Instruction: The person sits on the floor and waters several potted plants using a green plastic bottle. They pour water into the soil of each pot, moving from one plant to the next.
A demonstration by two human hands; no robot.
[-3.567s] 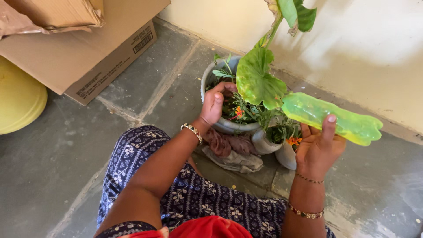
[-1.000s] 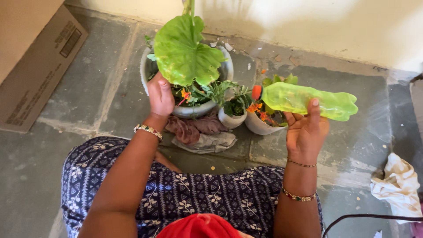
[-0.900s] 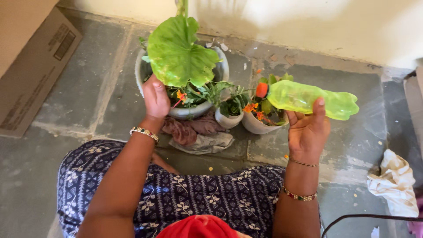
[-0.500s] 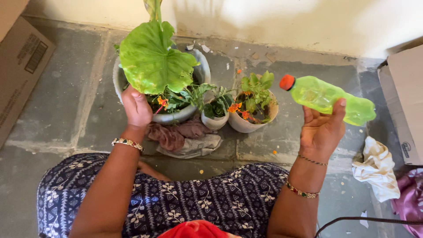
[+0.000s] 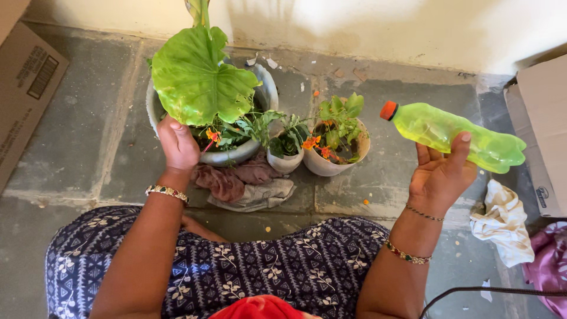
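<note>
My right hand (image 5: 440, 174) holds a green plastic bottle (image 5: 455, 136) with an orange cap, lying nearly level, cap pointing left, off to the right of the pots. My left hand (image 5: 177, 145) rests on the near rim of a large grey pot (image 5: 267, 88), under a big green leaf (image 5: 198, 77); whether it grips the rim is hidden. Right of that pot stand a small white pot (image 5: 284, 162) with greenery and a cream pot (image 5: 333, 166) with orange flowers.
Brown and grey rags (image 5: 248, 183) lie in front of the pots. A cardboard box (image 5: 26, 88) sits at the left, another box (image 5: 540, 130) at the right. A white cloth (image 5: 502, 227), purple fabric (image 5: 546, 266) and a black cable (image 5: 484, 290) lie at the lower right. A pale wall (image 5: 354, 29) runs behind.
My right hand has carried the bottle to the right, away from above the flower pot. The view has shifted right, revealing the right-hand box. My left hand stays at the big pot.
</note>
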